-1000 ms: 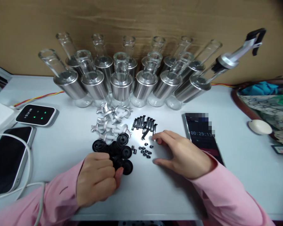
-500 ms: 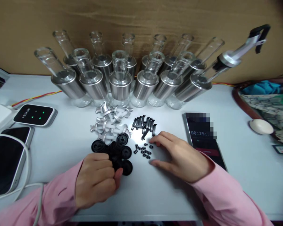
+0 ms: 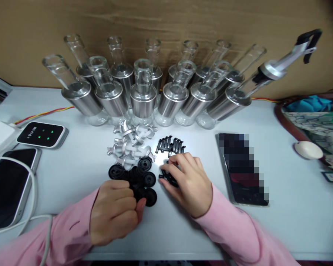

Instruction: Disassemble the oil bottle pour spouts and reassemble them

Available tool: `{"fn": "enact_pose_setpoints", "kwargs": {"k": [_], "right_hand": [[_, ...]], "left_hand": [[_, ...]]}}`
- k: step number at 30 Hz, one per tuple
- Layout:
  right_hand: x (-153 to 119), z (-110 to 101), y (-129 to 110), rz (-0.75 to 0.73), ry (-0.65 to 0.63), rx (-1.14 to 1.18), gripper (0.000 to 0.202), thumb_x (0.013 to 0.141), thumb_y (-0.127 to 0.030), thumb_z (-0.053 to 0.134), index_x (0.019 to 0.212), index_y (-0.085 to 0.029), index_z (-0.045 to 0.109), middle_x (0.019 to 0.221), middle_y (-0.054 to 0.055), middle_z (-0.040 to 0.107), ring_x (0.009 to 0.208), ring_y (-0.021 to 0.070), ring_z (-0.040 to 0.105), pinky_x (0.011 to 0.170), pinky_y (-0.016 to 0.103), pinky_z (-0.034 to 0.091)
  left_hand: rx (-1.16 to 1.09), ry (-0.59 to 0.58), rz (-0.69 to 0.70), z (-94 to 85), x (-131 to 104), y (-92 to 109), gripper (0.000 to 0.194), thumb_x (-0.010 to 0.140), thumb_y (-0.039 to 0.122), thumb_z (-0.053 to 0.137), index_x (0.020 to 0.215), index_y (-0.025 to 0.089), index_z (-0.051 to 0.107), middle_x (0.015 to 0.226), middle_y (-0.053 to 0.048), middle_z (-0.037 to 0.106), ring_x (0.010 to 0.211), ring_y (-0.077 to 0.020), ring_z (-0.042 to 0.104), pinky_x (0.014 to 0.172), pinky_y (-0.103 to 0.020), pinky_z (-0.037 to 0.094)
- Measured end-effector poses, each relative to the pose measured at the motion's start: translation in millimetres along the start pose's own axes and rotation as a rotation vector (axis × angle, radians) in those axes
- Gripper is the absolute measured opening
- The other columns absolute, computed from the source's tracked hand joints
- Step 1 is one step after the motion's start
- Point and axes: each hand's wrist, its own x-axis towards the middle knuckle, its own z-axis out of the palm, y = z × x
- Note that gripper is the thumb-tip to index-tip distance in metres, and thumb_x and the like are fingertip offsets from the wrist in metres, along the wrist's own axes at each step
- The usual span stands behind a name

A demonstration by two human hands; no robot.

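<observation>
My left hand (image 3: 115,212) rests closed in a fist at the near left edge of a pile of black round caps (image 3: 149,179). Its fingers curl out of sight, so whatever may be inside is hidden. My right hand (image 3: 187,181) arches over the small black plugs (image 3: 166,174), thumb and fingertips apart on either side of them; the palm covers most of these plugs. Just beyond it lie slim black levers (image 3: 164,144) in a row. Silver pourer spouts with white stems (image 3: 131,147) are heaped behind the caps.
Several glass bottles with steel sleeves (image 3: 143,105) stand in two rows at the back. One at the right carries a silver pourer with a black lever (image 3: 283,66). A phone (image 3: 242,170) lies right; a Wi-Fi device (image 3: 41,135), another phone (image 3: 11,184) and a white cable (image 3: 33,184) lie left.
My right hand has moved left, from beside the small black plugs to over them, and its thumb and fingers have drawn closer together. My left fist has stayed put.
</observation>
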Motion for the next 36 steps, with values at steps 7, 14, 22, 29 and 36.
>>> {"fn": "enact_pose_setpoints", "kwargs": {"k": [7,14,22,29,36], "right_hand": [[0,3,-2,-0.019,0.056,0.059,0.007,0.080,-0.019,0.058,0.078,-0.019,0.064,0.080,0.006,0.057,0.077,0.0182,0.046,0.064,0.030,0.032],[6,-25,8,-0.004,0.187,0.290,0.012,0.083,-0.014,0.050,0.089,-0.018,0.060,0.080,0.005,0.062,0.076,0.0162,0.056,0.067,0.030,0.044],[4,-29,33,0.023,-0.025,0.105,0.013,0.077,-0.014,0.049,0.081,-0.018,0.061,0.074,0.004,0.063,0.070,0.0169,0.058,0.062,0.030,0.042],[2,-27,27,0.016,-0.041,0.070,0.017,0.081,-0.021,0.050,0.089,-0.017,0.064,0.081,0.007,0.061,0.076,0.0195,0.053,0.064,0.032,0.038],[4,-16,12,-0.064,0.050,-0.003,0.023,0.086,-0.027,0.048,0.093,-0.016,0.067,0.089,0.010,0.057,0.081,0.0211,0.044,0.067,0.034,0.033]], "left_hand": [[0.013,-0.019,0.006,-2.1,4,2,0.038,0.075,-0.008,0.049,0.054,0.016,0.029,0.047,0.008,0.031,0.044,-0.0064,0.025,0.046,-0.028,0.016],[-0.010,-0.009,0.015,-1.3,-1,1,0.038,0.075,-0.008,0.049,0.055,0.017,0.029,0.048,0.007,0.031,0.044,-0.0068,0.025,0.046,-0.029,0.015],[-0.005,-0.032,0.010,-0.5,-1,-2,0.039,0.074,-0.009,0.050,0.053,0.016,0.028,0.047,0.007,0.030,0.045,-0.0078,0.023,0.046,-0.029,0.014],[-0.008,-0.019,0.009,0.8,-1,-1,0.040,0.074,-0.009,0.050,0.053,0.016,0.028,0.047,0.006,0.030,0.044,-0.0075,0.024,0.046,-0.029,0.015],[-0.017,-0.006,-0.003,0.0,-1,0,0.039,0.074,-0.009,0.050,0.053,0.016,0.029,0.047,0.006,0.030,0.046,-0.0082,0.022,0.046,-0.029,0.015]]}}
